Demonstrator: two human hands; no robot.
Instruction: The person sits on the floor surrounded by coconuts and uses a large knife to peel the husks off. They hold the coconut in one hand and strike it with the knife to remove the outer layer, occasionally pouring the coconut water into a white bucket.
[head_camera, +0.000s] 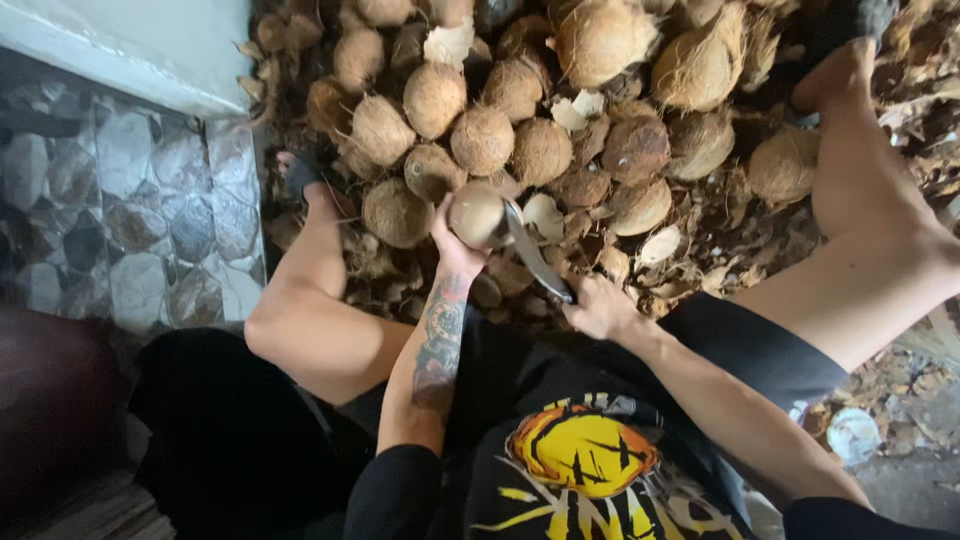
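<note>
From the head camera, the person sat low with knees spread, looking down at a heap of coconuts (520, 120) that filled the ground from ten o'clock round to two o'clock. The left hand (452, 243) reached forward just left of centre, its fingers wrapped from below around a single peeled coconut (478, 214), clamped firmly on it. That coconut sat at the twelve o'clock end of the hand, above the wrist and tattooed forearm, and lay at the near edge of the heap, close beside a husked coconut at its nine o'clock.

The right hand (598, 308) lay at about four o'clock from the held coconut, closed tight round the handle of a knife (535, 258). The curved blade ran from that fist up toward eleven o'clock, and its tip met the right side of the coconut, touching the shell or just against it; the exact contact was too small to tell.

Pale pieces of shell and dry husk scraps (662, 243) lay scattered at three o'clock from the hands. The left foot in a dark sandal (305, 172) rested at ten o'clock, by the heap's edge, and the right leg stretched toward one o'clock. A stone-patterned wall (150, 210) stood at nine o'clock. The person wore a black shirt with a yellow print at six o'clock.
</note>
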